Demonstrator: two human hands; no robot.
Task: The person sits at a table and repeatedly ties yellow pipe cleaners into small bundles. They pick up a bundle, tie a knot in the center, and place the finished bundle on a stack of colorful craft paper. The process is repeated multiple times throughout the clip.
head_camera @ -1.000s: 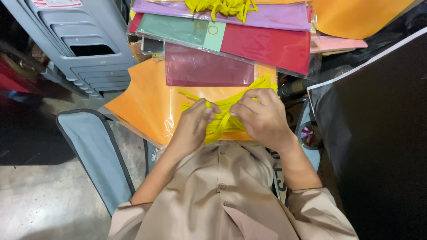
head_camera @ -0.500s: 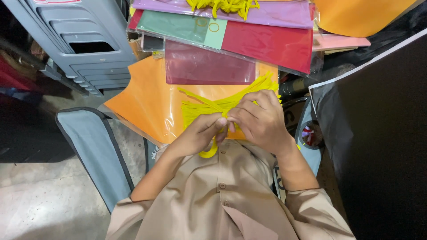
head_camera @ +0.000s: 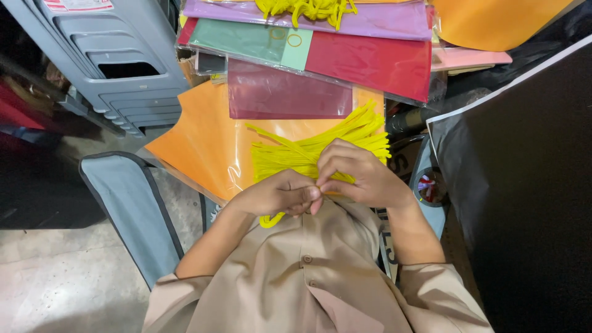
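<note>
A bundle of yellow pipe cleaners [head_camera: 311,148] lies fanned out on an orange sheet [head_camera: 203,145] in my lap. My left hand [head_camera: 277,194] is closed around one yellow pipe cleaner, whose curled end [head_camera: 270,219] hangs below the fist. My right hand [head_camera: 361,176] rests on the near end of the bundle, its fingertips pinching the same strand where the two hands meet. I wear a beige buttoned shirt [head_camera: 308,277].
Packs of coloured sheets lie ahead: maroon [head_camera: 283,95], red [head_camera: 370,61], green [head_camera: 240,40], purple [head_camera: 370,21]. More yellow pipe cleaners [head_camera: 305,9] top them. Stacked grey plastic stools [head_camera: 111,61] stand left, a grey-blue bag [head_camera: 132,203] below, a black board [head_camera: 524,185] right.
Both hands have drawn closer to my body and together; the left fist now holds a curled strand pulled from the bundle, which lies more exposed.
</note>
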